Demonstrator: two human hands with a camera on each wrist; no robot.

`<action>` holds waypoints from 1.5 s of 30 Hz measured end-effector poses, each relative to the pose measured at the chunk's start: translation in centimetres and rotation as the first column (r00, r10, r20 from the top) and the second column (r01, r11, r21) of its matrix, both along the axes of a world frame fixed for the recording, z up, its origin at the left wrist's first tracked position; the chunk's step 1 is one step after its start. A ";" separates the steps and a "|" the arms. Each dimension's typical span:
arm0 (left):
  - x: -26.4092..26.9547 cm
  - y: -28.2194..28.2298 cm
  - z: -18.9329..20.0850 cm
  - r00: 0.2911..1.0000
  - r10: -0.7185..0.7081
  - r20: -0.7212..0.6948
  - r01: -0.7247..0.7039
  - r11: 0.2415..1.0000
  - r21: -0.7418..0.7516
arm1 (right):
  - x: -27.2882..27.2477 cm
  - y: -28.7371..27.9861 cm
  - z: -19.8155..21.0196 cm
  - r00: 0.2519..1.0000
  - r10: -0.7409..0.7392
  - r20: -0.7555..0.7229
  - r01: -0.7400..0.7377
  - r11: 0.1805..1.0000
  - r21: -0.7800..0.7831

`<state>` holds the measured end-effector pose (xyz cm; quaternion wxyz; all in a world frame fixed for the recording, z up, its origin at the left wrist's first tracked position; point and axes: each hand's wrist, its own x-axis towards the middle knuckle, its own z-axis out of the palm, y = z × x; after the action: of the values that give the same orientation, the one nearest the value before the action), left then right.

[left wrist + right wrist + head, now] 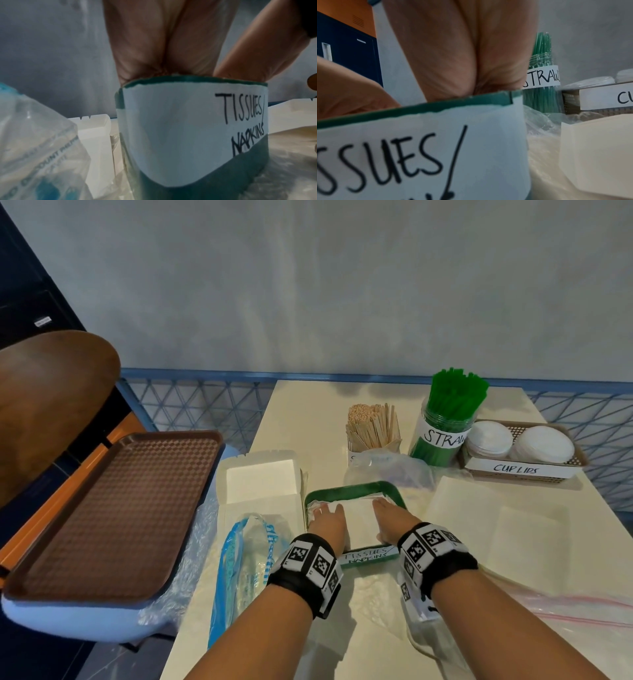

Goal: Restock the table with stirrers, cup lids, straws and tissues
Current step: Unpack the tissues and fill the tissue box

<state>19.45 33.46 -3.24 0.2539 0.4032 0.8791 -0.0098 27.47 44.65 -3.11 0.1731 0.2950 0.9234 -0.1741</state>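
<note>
A green tray [356, 487] labelled TISSUES/NAPKINS stands on the table in front of me, with a stack of white tissues [359, 517] in it. My left hand [325, 516] lies flat on the left side of the stack. My right hand [387, 512] lies flat on its right side. In the wrist views, both palms [163, 40] [462, 54] dip behind the tray's front wall [188, 79] [436, 106], which hides the fingers. Farther back stand the wooden stirrers [371, 426], a jar of green straws [445, 419] and a basket of cup lids [520, 445].
An open white box [260, 481] and a blue-printed plastic bag [246, 559] lie left of the tray. Behind it is a crumpled clear bag [387, 470]. A flat cream box [496, 525] lies to the right. A brown tray [113, 515] rests on a chair at left.
</note>
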 end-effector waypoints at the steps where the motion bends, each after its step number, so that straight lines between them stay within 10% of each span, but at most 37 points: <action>1: 0.0 0.0 0.1 1.000 -0.010 -0.004 0.010 1.000 0.000 | 0.0 0.0 -0.1 1.000 -0.003 -0.012 0.003 1.000 0.000; 10: -0.6 -1.2 0.5 0.999 -0.035 -0.022 0.039 0.962 0.270 | 1.7 -0.5 0.9 0.930 0.070 -0.362 -0.068 0.998 0.019; 23: -1.4 -1.3 0.5 0.998 -0.056 -0.037 0.063 0.973 0.221 | 1.1 -1.6 1.0 0.943 0.268 -0.198 -0.224 0.950 0.218; 45: -1.1 -1.8 -0.8 0.983 -0.015 -0.183 0.093 0.898 0.429 | 1.3 -1.3 1.0 0.951 0.209 -0.227 -0.210 0.978 0.019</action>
<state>18.34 31.65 -4.00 0.0788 0.4716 0.8662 0.1449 28.81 43.32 -2.09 0.0847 0.1731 0.9627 -0.1899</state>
